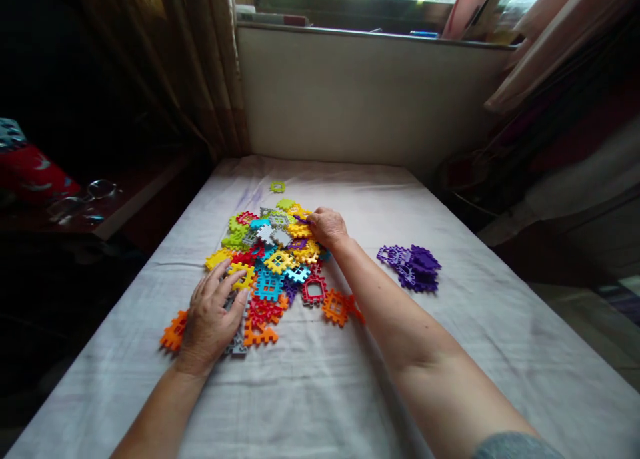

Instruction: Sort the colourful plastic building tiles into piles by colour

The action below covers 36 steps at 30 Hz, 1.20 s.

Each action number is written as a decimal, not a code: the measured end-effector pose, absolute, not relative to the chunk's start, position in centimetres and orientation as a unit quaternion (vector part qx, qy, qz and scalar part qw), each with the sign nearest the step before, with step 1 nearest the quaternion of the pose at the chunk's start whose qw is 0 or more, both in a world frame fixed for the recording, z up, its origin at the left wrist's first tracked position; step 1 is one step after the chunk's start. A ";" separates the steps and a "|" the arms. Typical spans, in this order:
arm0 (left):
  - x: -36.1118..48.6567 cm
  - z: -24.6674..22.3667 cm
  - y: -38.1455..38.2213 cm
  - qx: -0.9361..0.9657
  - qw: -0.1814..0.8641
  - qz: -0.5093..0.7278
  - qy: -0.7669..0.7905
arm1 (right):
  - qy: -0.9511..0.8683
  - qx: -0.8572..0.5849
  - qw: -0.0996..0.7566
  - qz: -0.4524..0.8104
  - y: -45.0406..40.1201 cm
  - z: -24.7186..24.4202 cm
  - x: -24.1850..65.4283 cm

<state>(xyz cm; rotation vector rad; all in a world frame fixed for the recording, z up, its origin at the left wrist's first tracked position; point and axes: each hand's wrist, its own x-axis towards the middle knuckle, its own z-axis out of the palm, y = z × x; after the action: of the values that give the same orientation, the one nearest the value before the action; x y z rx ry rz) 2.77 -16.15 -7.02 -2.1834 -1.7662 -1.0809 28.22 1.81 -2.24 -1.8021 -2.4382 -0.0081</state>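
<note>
A mixed heap of flat plastic building tiles with notched edges lies on the cloth, among them a yellow tile (279,261), a blue tile (269,283) and a red tile (314,289). My right hand (327,226) is at the heap's far right side, its fingers closed on a purple tile (301,219). Over the near left edge rests my left hand (213,315), fingers spread, touching grey and yellow tiles without gripping. An orange tile (174,330) shows beside it, partly hidden. Apart on the right sits a small group of purple tiles (423,269).
A light cloth (310,392) covers the table, with a lone green tile (277,187) behind the heap. Against the far edge stands a pale wall (365,99) below a window. Eyeglasses (101,190) lie on a dark side surface at left; fabric hangs at right.
</note>
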 end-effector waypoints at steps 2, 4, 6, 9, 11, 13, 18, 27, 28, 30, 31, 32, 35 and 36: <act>2.8 -7.0 -16.2 -0.726 0.067 -0.358 -0.584 | -0.803 -0.591 0.077 -0.006 1.3 -2.1 28.7; 2.7 -7.0 -16.1 -0.726 0.067 -0.355 -0.585 | -0.795 -0.596 0.116 0.001 0.4 -1.8 29.6; 2.7 -7.1 -16.1 -0.725 0.068 -0.353 -0.587 | -0.781 -0.603 0.159 0.022 -0.9 -1.6 31.2; 2.6 -7.2 -16.0 -0.724 0.065 -0.356 -0.587 | -0.742 -0.626 0.229 0.067 -3.3 -1.5 34.7; 2.5 -7.2 -16.0 -0.725 0.063 -0.359 -0.584 | -0.697 -0.660 0.268 0.086 -4.8 -1.3 37.5; 2.5 -7.2 -15.9 -0.728 0.063 -0.361 -0.580 | -0.644 -0.708 0.276 0.084 -6.0 -1.0 40.1; 2.4 -7.3 -15.7 -0.727 0.063 -0.363 -0.580 | -0.562 -0.803 0.184 0.077 -7.9 0.3 44.6; 2.3 -7.2 -15.7 -0.729 0.062 -0.359 -0.580 | -0.544 -0.833 0.095 0.023 -8.8 1.0 44.9; 2.4 -7.2 -15.7 -0.728 0.062 -0.360 -0.580 | -0.564 -0.818 0.108 0.005 -8.9 1.2 43.9; 2.5 -7.2 -15.7 -0.727 0.062 -0.364 -0.579 | -0.631 -0.763 0.141 -0.005 -8.9 1.3 40.8; 2.5 -7.2 -15.7 -0.727 0.061 -0.366 -0.578 | -0.671 -0.725 0.155 0.002 -8.9 1.3 38.9; 2.5 -7.2 -15.7 -0.727 0.060 -0.368 -0.577 | -0.709 -0.686 0.162 0.014 -8.8 1.2 36.8; 2.6 -7.2 -15.8 -0.724 0.057 -0.368 -0.580 | -0.783 -0.604 0.145 0.041 -8.4 0.4 30.9; 2.6 -7.2 -15.8 -0.723 0.055 -0.366 -0.583 | -0.794 -0.591 0.135 0.040 -8.2 0.1 29.4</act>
<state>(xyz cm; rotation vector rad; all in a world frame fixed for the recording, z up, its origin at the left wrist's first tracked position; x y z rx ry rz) 2.59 -15.81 -7.16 -2.1963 -1.7691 -1.1108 29.41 -8.18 0.11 -1.7121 -2.3019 0.1158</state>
